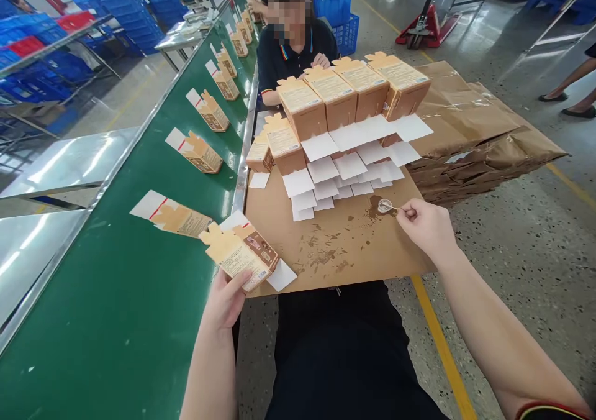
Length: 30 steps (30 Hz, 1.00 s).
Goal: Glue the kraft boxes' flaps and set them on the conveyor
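My left hand point(226, 302) grips a small printed cardboard box point(244, 255), brown and cream, with its flaps open. The box is tilted over the near left corner of the cardboard-topped table point(335, 221). On the right, my right hand point(426, 227) pinches a thin stick point(394, 208) between thumb and fingers. The stick's far end is at a small clear round dish point(384, 206), set in a dark wet stain. Its tip is too small to make out. Brown smears and drops mark the cardboard between my hands.
Similar boxes point(342, 94) are stacked across the table, white flaps sticking out. More boxes point(205, 153) stand along a green conveyor belt point(139, 283) at left. A co-worker point(298, 41) sits behind the stack. Brown-wrapped bundles point(465, 115) lie at right; a red pallet jack point(428, 31) stands behind.
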### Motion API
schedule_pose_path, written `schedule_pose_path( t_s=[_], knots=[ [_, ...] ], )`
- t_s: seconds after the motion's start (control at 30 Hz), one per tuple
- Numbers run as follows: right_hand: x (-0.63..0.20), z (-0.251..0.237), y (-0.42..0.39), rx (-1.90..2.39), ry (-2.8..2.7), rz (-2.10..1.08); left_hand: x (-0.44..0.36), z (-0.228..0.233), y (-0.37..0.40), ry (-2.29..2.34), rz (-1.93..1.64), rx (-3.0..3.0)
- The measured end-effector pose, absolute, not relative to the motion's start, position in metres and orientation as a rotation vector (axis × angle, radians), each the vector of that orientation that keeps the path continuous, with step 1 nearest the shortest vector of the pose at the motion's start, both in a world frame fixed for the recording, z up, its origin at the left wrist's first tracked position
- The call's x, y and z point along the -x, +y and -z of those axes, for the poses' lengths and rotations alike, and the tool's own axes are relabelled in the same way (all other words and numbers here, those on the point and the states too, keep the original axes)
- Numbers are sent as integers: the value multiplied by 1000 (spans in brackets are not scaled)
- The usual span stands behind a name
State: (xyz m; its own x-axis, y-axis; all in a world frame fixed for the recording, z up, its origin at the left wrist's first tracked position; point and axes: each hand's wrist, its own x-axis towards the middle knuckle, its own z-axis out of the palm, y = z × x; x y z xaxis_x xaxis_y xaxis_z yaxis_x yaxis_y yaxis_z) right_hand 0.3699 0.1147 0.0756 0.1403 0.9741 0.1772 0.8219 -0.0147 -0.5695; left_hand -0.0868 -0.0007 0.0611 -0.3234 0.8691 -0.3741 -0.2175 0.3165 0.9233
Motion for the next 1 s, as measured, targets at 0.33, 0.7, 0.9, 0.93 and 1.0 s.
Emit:
schedule_pose_path(
  t_s=[0.33, 0.7, 0.9, 0.93, 1.0],
  knots=[
    [-377, -70, 110, 1862, -1625, -376, 51, -46, 33, 1446, -1411, -812],
    [-222, -31, 27, 1077, -1807, -710, 39, -34, 44, 1441, -1444, -904],
    [-192, -6, 20, 1081, -1914, -789, 36, -34, 42, 1482, -1391, -932],
    [-194, -5, 21, 1085, -1930, -787, 36, -33, 42, 1487, -1383, -935],
    [-197, -4, 25, 1096, -1942, -769, 36, -33, 42, 1487, -1370, -943]
  ],
)
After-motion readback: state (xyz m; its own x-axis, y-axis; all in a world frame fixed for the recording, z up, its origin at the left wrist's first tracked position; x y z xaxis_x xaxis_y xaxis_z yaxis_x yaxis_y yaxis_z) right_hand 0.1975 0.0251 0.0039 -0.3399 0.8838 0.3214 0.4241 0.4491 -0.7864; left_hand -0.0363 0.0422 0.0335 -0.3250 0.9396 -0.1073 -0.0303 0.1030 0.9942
